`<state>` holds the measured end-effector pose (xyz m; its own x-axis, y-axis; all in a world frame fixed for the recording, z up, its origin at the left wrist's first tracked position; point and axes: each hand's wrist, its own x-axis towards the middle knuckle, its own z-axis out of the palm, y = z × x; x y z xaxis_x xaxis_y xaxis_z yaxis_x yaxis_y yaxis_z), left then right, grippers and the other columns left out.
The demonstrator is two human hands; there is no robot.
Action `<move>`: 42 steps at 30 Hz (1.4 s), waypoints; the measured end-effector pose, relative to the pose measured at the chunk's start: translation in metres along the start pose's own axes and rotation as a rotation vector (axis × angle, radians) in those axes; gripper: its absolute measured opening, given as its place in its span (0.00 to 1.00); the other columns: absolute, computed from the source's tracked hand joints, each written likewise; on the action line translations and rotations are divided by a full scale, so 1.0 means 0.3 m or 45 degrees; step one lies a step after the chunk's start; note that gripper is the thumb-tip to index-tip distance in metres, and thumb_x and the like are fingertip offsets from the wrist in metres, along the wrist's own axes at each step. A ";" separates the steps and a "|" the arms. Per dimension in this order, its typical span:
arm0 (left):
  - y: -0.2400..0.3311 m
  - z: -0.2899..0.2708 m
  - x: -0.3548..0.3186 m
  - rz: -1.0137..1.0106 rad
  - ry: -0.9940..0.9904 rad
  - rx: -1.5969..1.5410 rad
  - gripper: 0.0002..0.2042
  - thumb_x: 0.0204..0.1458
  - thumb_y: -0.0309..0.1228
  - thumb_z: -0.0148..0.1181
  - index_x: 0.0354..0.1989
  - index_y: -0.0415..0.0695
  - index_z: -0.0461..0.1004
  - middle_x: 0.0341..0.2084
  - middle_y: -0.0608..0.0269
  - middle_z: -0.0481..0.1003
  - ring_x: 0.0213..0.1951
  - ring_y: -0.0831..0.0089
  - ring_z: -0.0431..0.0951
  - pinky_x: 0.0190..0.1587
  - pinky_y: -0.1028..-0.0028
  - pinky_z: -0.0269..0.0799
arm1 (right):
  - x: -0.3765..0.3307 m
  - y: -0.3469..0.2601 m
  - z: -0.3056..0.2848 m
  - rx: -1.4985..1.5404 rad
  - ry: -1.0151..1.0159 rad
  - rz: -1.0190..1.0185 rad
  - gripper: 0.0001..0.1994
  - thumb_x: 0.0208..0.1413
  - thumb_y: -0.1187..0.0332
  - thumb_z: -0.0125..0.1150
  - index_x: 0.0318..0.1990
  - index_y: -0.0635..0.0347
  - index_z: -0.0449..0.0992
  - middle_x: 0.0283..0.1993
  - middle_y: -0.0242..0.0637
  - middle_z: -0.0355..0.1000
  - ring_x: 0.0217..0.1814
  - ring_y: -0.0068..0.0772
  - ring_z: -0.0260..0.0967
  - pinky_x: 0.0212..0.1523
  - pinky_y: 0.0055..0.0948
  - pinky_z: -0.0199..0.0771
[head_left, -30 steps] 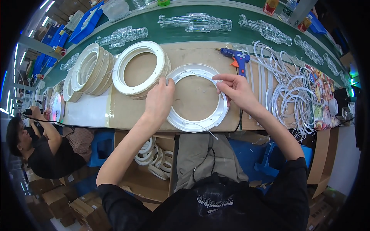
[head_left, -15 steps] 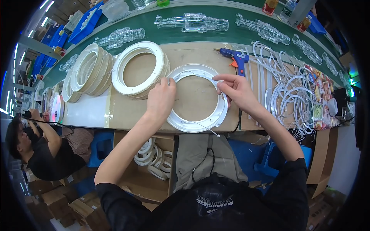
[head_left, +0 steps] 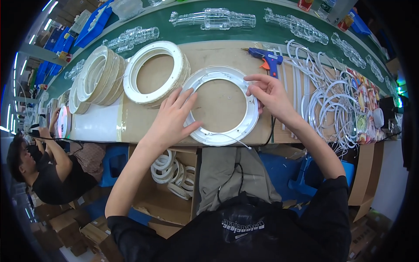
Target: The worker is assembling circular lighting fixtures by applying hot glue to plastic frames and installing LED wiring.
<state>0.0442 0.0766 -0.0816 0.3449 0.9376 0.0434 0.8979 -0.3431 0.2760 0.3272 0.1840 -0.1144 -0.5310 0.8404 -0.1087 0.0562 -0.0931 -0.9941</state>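
- Cardboard box (head_left: 174, 198) of white rings, below the counter (head_left: 100, 124) edge.
- White ring frame (head_left: 220, 105), flat on counter.
- Left hand (head_left: 172, 118): fingers spread, pressing frame's left rim.
- Right hand (head_left: 268, 94): fingertips pinching frame's right rim.
- Stacked white rings (head_left: 155, 72), just left.
- Blue glue gun (head_left: 266, 57), beyond right hand.
- White strips (head_left: 331, 100), far right.

Against the white ring frame (head_left: 221, 106), little differs from the earlier pictures. The left hand (head_left: 173, 118) now lies with its fingers spread wider over the ring's left arc, the thumb reaching in toward the near-left rim, where a second ago the fingers sat closer together. The right hand (head_left: 269, 92) has edged slightly along the ring's right rim, its fingertips now pinching at the upper-right edge. The thin wire (head_left: 230, 139) at the ring's near rim trails a little further out toward the right.
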 end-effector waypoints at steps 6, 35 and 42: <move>-0.004 0.001 -0.008 -0.021 -0.085 -0.037 0.26 0.49 0.39 0.66 0.57 0.46 0.69 0.63 0.43 0.60 0.67 0.40 0.52 0.65 0.50 0.55 | -0.014 -0.005 0.012 -0.005 -0.006 0.052 0.13 0.62 0.72 0.53 0.52 0.67 0.72 0.33 0.30 0.75 0.21 0.14 0.68 0.19 0.15 0.68; 0.014 -0.034 0.008 0.006 -0.221 0.058 0.11 0.40 0.33 0.71 0.28 0.41 0.78 0.62 0.44 0.61 0.67 0.42 0.55 0.65 0.52 0.56 | -0.024 -0.012 0.014 0.016 -0.020 0.066 0.13 0.62 0.72 0.53 0.52 0.66 0.73 0.33 0.30 0.75 0.21 0.13 0.68 0.18 0.14 0.67; 0.017 -0.048 0.034 -0.034 -0.284 0.083 0.28 0.36 0.33 0.74 0.48 0.41 0.72 0.61 0.47 0.63 0.66 0.43 0.56 0.65 0.52 0.57 | -0.021 -0.007 0.012 0.004 -0.034 0.058 0.13 0.62 0.72 0.53 0.52 0.66 0.73 0.33 0.30 0.75 0.21 0.13 0.68 0.18 0.14 0.68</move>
<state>0.0484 0.0852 -0.0660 0.3666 0.9131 -0.1786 0.9206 -0.3282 0.2116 0.3274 0.1770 -0.1117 -0.5500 0.8209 -0.1534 0.0780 -0.1324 -0.9881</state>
